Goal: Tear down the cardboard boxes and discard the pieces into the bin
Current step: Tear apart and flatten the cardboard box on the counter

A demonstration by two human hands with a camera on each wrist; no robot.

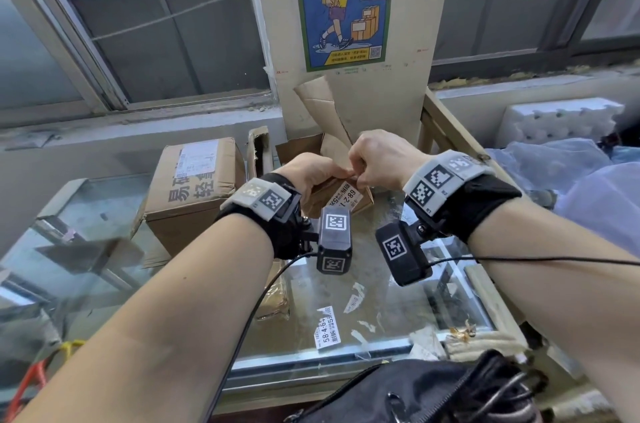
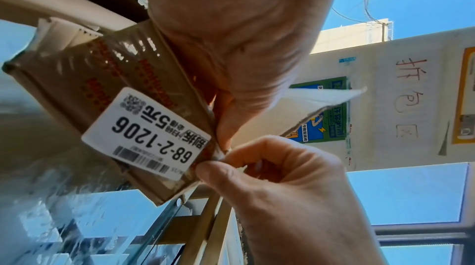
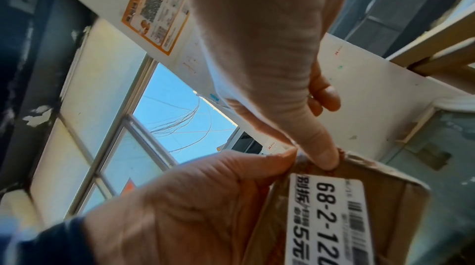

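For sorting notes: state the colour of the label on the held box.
White label with black print, clearest in the left wrist view.

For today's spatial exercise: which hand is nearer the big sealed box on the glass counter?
Left. The left hand is just right of the big sealed box; the right hand lies farther right.

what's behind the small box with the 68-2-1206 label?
Behind the small box, gripped by left hand and right hand, torn cardboard pieces lean against the pillar. Their lower parts are hidden by the hands.
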